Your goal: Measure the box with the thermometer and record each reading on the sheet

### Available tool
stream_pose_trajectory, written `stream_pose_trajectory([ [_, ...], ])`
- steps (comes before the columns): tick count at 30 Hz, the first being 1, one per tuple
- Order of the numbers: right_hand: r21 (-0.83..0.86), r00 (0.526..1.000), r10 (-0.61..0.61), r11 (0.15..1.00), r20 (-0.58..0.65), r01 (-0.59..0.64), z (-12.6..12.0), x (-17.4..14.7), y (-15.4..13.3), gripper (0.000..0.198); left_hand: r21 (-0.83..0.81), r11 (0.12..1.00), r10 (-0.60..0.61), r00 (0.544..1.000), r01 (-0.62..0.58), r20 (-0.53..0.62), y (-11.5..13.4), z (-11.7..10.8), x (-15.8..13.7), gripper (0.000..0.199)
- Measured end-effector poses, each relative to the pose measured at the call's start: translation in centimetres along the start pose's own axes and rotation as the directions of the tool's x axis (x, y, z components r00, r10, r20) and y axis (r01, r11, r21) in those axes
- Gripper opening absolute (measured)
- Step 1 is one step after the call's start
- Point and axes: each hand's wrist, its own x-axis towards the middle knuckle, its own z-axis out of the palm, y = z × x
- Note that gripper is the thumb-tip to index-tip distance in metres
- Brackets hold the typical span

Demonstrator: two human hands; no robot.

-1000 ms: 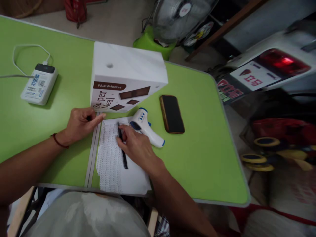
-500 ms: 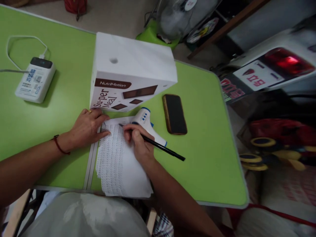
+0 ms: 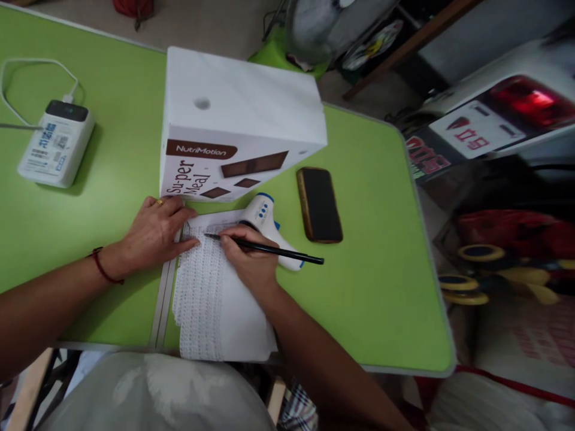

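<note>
In my right hand [image 3: 249,257] is a black pen [image 3: 278,250], its tip over the written part of a paper stack [image 3: 242,323]. Rows of small handwriting fill the left side of the sheet, while the right side is blank. My left hand [image 3: 157,230] lies with fingers stretched across the sheet's upper left edge, thumb resting on the paper. A white and blue infrared thermometer [image 3: 265,224] lies just beyond my right hand. Behind the paper stands a white NutriMotion box [image 3: 242,126], close to my left fingertips.
A phone [image 3: 319,205] lies on the green table [image 3: 377,269] right of the box. At the far left is a white power bank [image 3: 57,143] with cables attached. Beyond the table's right edge stands a white vehicle with a red light [image 3: 534,102].
My right hand has turned the pen flatter and moved its tip left and slightly down over the writing. My left hand stays on the paper. The view has shifted slightly.
</note>
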Motion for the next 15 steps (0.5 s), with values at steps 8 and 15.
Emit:
stream_pose_trajectory([
  [8,-0.110,0.993,-0.101,0.989,-0.053,0.095,0.49,-0.20,0.08,0.008,0.000,1.000,-0.001,1.000,0.001,0.000,0.00,0.03,0.03,0.039],
  [15,-0.099,0.992,-0.113,0.989,-0.057,0.107,0.57,-0.19,0.22,0.011,-0.005,1.000,-0.014,1.000,0.014,0.012,0.02,0.12,0.02,0.039],
])
